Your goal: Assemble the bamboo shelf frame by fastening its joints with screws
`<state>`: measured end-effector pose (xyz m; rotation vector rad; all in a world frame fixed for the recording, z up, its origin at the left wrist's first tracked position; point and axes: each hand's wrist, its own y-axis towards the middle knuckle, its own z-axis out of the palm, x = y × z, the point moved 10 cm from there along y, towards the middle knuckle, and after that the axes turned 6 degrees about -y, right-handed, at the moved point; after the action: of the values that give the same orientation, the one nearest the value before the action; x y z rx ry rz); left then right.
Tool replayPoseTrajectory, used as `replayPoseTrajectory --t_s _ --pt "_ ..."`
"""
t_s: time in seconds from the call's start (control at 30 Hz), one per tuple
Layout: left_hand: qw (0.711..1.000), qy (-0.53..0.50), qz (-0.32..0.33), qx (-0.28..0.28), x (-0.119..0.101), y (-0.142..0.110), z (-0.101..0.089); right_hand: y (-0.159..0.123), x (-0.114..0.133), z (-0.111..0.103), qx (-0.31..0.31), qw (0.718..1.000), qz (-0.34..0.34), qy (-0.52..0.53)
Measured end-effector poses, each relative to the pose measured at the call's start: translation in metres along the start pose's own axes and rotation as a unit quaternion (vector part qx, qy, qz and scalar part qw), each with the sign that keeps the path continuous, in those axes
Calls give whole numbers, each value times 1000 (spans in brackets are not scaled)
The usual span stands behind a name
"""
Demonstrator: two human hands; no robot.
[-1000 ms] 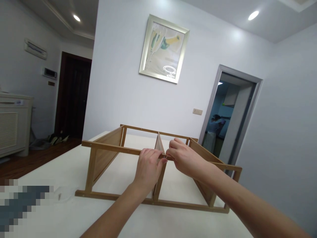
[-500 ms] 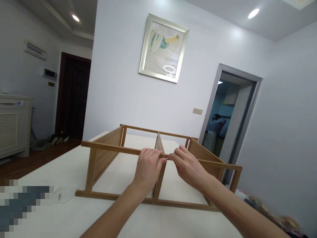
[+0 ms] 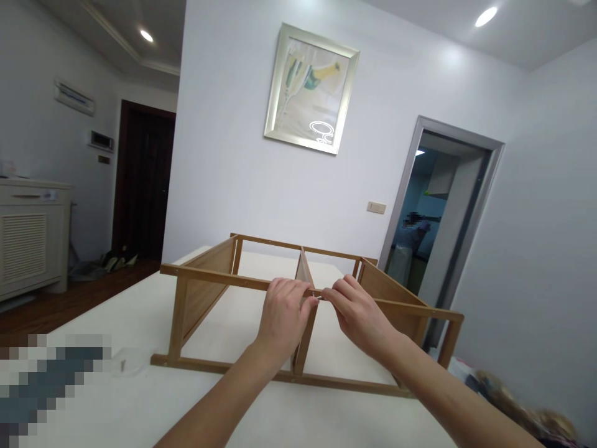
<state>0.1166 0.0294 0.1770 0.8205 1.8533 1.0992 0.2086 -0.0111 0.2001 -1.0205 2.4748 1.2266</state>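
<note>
A brown wooden shelf frame [image 3: 219, 278] lies on its side on the white table, with slatless panels at both ends and one across its middle. My left hand [image 3: 285, 311] is closed over its upper front rail at the middle joint, the thumb below against a small metal piece. My right hand [image 3: 357, 309] pinches a thin silver rod [image 3: 319, 297], which looks like a hex key, at the same joint. The fingers partly hide the rod and the fastener there.
On the white table [image 3: 224, 420] at left lies a clear plastic bag [image 3: 135, 362] with a small piece in it, beside a pixelated dark patch. A person [image 3: 408, 239] stands beyond the doorway at right. A white cabinet [image 3: 32, 236] stands at far left.
The whole view has shifted slightly, so the frame and hands appear a little farther right. Both hands keep their places at the middle joint.
</note>
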Motion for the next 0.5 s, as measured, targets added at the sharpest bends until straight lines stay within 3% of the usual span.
replayPoseTrajectory --t_s 0.13,0.23,0.37,0.5 --pt "1000 -12 1 12 0 0 0 4 -4 -3 -7 1000 -4 26" --pt "999 -23 22 -10 0 -6 -11 7 -5 -6 -18 999 -13 37" --pt "995 -21 27 -94 13 -27 -51 9 -6 -9 -39 998 -11 55" --pt "976 9 -103 -192 69 -57 -105 9 -8 -6 -39 997 -6 62"
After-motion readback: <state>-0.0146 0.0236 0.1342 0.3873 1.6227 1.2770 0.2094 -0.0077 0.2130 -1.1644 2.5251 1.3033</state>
